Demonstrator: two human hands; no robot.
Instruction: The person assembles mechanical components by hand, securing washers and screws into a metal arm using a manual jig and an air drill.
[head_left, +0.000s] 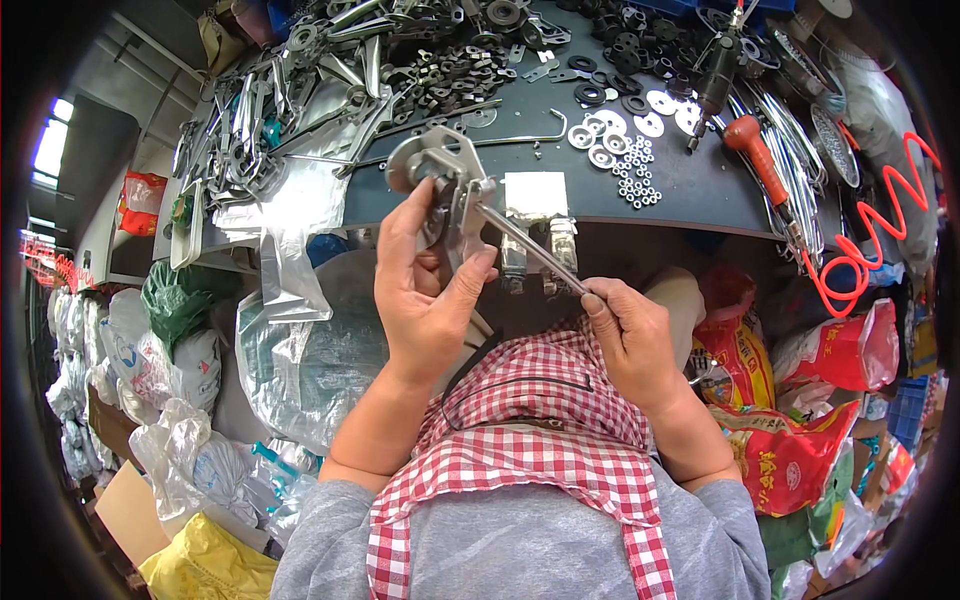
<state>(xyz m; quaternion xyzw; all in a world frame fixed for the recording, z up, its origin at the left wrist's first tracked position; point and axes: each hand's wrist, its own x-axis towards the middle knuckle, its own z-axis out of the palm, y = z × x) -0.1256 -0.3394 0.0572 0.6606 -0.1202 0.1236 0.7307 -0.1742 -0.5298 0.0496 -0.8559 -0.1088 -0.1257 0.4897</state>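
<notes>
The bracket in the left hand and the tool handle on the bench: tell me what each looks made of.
Bracket: apparently bare steel, dull silver-grey with soft glints; held by the left hand, while the right hand grips its long rod. Tool handle: probably plastic or rubber, a smooth, uniform orange-red.

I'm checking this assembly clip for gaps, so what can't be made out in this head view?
- Metal bracket: its lower part is hidden behind the left hand.
- Rod: its near end is buried in the right hand.
- Small nuts on the bench: too small to tell their kind.
- Red coiled hose: cut off by the right rim.
</notes>
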